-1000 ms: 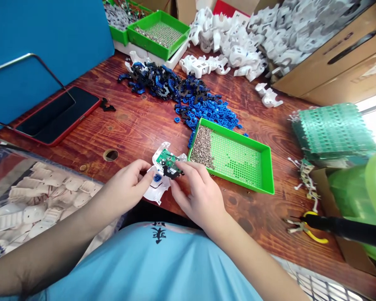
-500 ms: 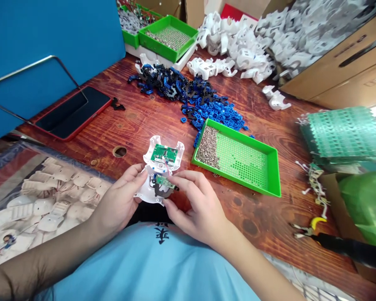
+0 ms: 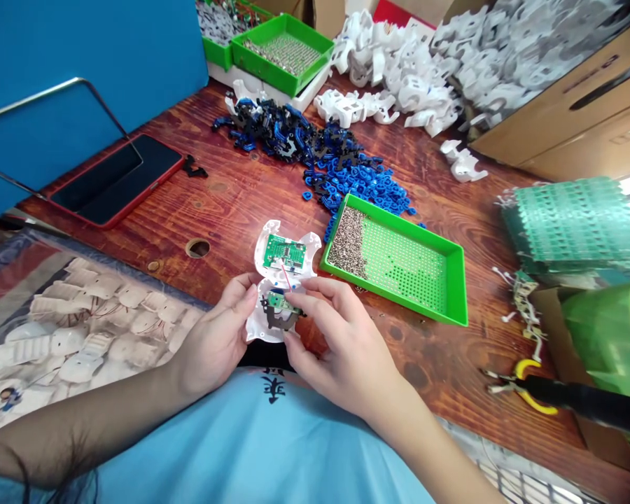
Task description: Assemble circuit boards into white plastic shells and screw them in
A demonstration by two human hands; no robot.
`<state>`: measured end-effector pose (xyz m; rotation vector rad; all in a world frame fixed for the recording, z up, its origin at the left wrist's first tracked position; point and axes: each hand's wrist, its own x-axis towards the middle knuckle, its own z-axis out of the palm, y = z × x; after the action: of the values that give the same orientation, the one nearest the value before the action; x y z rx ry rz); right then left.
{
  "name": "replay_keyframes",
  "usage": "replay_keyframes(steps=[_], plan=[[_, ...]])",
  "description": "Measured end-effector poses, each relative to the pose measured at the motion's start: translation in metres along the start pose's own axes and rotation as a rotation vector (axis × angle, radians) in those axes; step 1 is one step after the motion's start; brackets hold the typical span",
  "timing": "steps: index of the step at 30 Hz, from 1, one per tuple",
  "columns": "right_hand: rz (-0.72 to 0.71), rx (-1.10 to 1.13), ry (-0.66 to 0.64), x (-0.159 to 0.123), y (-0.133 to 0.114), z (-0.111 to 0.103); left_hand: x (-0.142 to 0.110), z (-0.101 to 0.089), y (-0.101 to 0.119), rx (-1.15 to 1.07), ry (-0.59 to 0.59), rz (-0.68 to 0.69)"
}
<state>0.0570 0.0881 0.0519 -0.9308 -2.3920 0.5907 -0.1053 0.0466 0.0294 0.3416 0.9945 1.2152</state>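
While the left hand (image 3: 215, 343) grips the left edge of a white moulded plastic shell (image 3: 255, 323) between thumb and fingers, the right hand (image 3: 346, 336) appears to pinch the right end of a black plastic bracket (image 3: 281, 320), which lies over that shell beside a small green circuit board (image 3: 277, 302); its fingertips partly hide the contact. Just beyond, a second white shell (image 3: 261, 245) carries a larger green board (image 3: 277, 250), and thin red-and-white wires (image 3: 286, 277) run from it towards the small board. Good handling here, I'd judge, means a firm left grip, light pressure on the bracket, both shells close together so the wires stay slack, and no strand caught beneath the black plastic. Around them in the head view, the dark red wooden counter (image 3: 236, 203) bears a green perforated tray (image 3: 454, 290) just to the right, with small bronze-coloured screws (image 3: 349, 241) heaped at its left end. Beyond it lie loose blue plastic pieces (image 3: 372, 185). A red-edged phone (image 3: 115, 182) rests at left near a blue panel (image 3: 84, 49); yellow-handled pliers (image 3: 538, 404) lie at near right; white mouldings (image 3: 399, 70) and a cardboard box (image 3: 556, 133) fill the far right.
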Motion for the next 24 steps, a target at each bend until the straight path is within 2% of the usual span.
replay_keyframes(steps=[11,17,21,24], plan=[[-0.038,-0.036,-0.008,0.005,-0.004,-0.007,0.003,0.006,0.005,0.094,0.012,0.004],[0.036,0.006,-0.102,0.007,0.002,-0.005,0.003,-0.001,-0.005,-0.075,-0.058,0.046],[0.059,-0.031,-0.156,0.008,0.003,-0.004,0.001,-0.004,-0.007,-0.062,-0.097,0.052],[0.036,-0.111,-0.181,0.009,0.002,-0.005,0.002,-0.005,-0.007,0.036,-0.122,0.057]])
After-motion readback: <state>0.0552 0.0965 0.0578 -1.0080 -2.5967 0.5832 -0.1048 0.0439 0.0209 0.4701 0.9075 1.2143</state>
